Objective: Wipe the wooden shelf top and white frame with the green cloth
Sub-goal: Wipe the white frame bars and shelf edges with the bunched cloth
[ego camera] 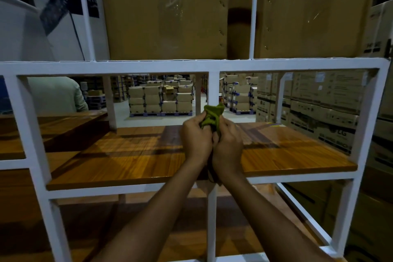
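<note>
- Head view: your left hand (196, 140) and right hand (228, 144) meet in front of you, knuckles close together, above the middle of the wooden shelf (127, 155).
- Both hands clench the green cloth (212, 116) between them. Your fingers curl round its lower part, and a bunched tuft stands up above your fingertips.
- The cloth is held in the air over the shelf board, in line with the centre upright of the white frame (148, 67), and does not touch the wood.
- A dark strip hangs between your wrists. It may be the cloth's tail, but the shadow makes that hard to tell.
- The shelf board is glossy and orange-brown, crossed by dark shadow bands, and sits inside the white frame's bars.
- A lower wooden shelf (148, 229) shows beneath your forearms, in the compartment below.
- Two large cardboard boxes (165, 10) stand on the frame's top rail, one on each side of a thin white upright.
- Through the open back you see stacked cartons on pallets (161, 100) across the warehouse floor, and printed cartons (319, 108) close by on the right.
- A person in a pale shirt (57, 94) stands behind the frame at the left.
</note>
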A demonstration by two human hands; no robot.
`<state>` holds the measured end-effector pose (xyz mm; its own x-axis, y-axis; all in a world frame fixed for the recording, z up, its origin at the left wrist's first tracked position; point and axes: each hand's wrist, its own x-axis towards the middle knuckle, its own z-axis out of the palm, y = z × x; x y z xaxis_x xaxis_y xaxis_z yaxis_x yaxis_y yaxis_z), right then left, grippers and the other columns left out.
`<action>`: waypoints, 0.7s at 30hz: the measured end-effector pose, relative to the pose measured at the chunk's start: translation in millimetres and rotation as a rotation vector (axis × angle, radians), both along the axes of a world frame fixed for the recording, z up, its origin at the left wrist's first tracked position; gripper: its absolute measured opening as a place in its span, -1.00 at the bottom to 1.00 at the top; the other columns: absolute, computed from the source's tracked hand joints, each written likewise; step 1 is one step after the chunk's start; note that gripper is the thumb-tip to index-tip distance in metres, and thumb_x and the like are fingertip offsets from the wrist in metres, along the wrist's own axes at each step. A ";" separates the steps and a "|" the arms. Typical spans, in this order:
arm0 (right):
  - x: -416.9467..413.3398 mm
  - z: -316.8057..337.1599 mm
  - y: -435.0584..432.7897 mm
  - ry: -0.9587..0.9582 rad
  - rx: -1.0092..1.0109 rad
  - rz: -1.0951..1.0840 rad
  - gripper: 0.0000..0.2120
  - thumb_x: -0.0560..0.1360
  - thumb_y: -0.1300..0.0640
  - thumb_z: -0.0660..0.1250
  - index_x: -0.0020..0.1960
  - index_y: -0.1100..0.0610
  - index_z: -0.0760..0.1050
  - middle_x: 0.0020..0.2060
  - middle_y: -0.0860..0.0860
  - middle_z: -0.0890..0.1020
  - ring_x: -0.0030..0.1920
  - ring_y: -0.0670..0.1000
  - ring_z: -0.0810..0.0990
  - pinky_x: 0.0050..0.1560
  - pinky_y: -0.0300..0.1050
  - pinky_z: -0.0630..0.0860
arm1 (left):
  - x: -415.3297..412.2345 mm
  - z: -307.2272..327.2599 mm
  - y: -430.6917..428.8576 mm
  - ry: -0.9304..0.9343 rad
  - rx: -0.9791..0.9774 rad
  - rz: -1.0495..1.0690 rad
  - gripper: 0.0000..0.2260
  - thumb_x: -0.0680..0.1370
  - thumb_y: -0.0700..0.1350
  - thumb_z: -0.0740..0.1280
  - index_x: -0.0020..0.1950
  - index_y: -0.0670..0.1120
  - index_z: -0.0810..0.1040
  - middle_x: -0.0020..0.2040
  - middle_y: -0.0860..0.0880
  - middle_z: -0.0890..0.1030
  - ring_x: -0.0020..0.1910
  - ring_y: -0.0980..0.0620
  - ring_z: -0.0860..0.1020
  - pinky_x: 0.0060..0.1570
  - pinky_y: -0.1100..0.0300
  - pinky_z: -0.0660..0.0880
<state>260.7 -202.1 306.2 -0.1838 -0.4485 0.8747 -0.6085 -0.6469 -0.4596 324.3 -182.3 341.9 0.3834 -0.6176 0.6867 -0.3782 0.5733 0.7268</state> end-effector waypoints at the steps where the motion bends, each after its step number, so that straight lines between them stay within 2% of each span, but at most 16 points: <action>1: -1.1 12.9 -0.8 -0.002 -0.015 0.001 -0.66 0.56 0.34 0.25 0.32 0.26 0.50 0.08 0.18 0.60 0.08 0.14 0.55 -0.01 -0.07 0.47 | 0.1 11.0 -2.3 0.002 -0.010 0.021 -0.71 0.49 -0.39 0.31 0.09 -0.11 0.68 -0.17 0.07 0.66 -0.29 0.15 0.58 -0.39 0.35 0.46; 5: -5.5 61.4 -2.0 0.016 -0.008 0.003 -0.76 0.55 0.32 0.21 0.16 0.21 0.56 0.01 0.13 0.60 -0.02 0.12 0.54 -0.12 -0.01 0.47 | 1.6 53.3 -7.2 -0.043 -0.056 0.046 -0.69 0.49 -0.38 0.31 0.17 -0.15 0.66 -0.02 0.01 0.67 -0.10 0.07 0.62 -0.22 0.40 0.51; 8: -8.1 95.0 -4.8 0.019 0.000 -0.007 -0.83 0.51 0.34 0.22 0.00 0.23 0.57 -0.09 0.14 0.60 -0.08 0.11 0.52 -0.20 -0.07 0.34 | 2.4 80.7 -5.6 -0.047 -0.115 0.070 -0.75 0.46 -0.38 0.31 0.02 -0.17 0.70 -0.17 0.00 0.68 -0.26 0.13 0.55 -0.34 0.47 0.42; 11: -8.3 108.4 -5.5 0.016 0.022 -0.030 -0.87 0.49 0.34 0.22 -0.08 0.24 0.55 -0.16 0.15 0.59 -0.15 0.08 0.49 -0.23 -0.13 0.22 | 5.1 89.6 -8.6 -0.035 -0.110 0.071 -0.81 0.46 -0.36 0.32 -0.10 -0.18 0.71 -0.32 -0.02 0.64 -0.38 0.19 0.50 -0.42 0.40 0.42; 13: -7.6 100.7 -5.4 0.013 0.017 -0.020 -0.85 0.50 0.35 0.22 -0.02 0.24 0.54 -0.10 0.15 0.58 -0.10 0.07 0.49 -0.20 -0.16 0.22 | 7.4 81.9 -14.6 -0.045 -0.099 0.051 -0.79 0.47 -0.33 0.32 -0.01 -0.18 0.71 -0.19 -0.08 0.70 -0.28 0.12 0.58 -0.29 0.36 0.51; 14: -6.8 93.3 -6.1 0.016 0.019 -0.015 -0.80 0.51 0.35 0.21 0.07 0.24 0.55 -0.03 0.16 0.59 -0.03 0.09 0.50 -0.16 -0.15 0.27 | 8.0 75.3 -16.5 -0.050 -0.095 0.044 -0.76 0.47 -0.31 0.32 0.06 -0.17 0.70 -0.10 -0.10 0.71 -0.19 0.07 0.62 -0.18 0.27 0.58; 16: -3.6 74.2 -9.6 0.004 0.042 -0.013 -0.64 0.55 0.33 0.20 0.32 0.21 0.50 0.16 0.15 0.59 0.16 0.12 0.49 0.05 -0.07 0.43 | 6.9 59.8 -15.6 -0.045 -0.093 0.032 -0.72 0.49 -0.32 0.32 0.14 -0.14 0.67 -0.01 -0.07 0.71 -0.10 0.08 0.64 -0.09 0.20 0.60; 19: 0.5 36.9 -9.2 -0.024 0.044 0.009 -0.54 0.57 0.32 0.17 0.46 0.18 0.38 0.26 0.14 0.56 0.24 0.13 0.49 0.22 0.04 0.49 | 5.5 29.3 -6.7 -0.024 -0.080 -0.016 -0.69 0.49 -0.38 0.31 0.13 -0.11 0.67 -0.14 0.05 0.68 -0.32 0.29 0.56 -0.37 0.43 0.46; 21: 2.9 9.8 -5.0 -0.034 0.045 0.030 -0.50 0.54 0.31 0.14 0.49 0.21 0.34 0.28 0.16 0.54 0.28 0.14 0.47 0.29 0.02 0.45 | 6.0 4.6 -0.8 -0.014 -0.068 -0.063 -0.63 0.47 -0.42 0.29 0.11 -0.04 0.65 -0.25 0.19 0.61 -0.36 0.28 0.54 -0.44 0.41 0.40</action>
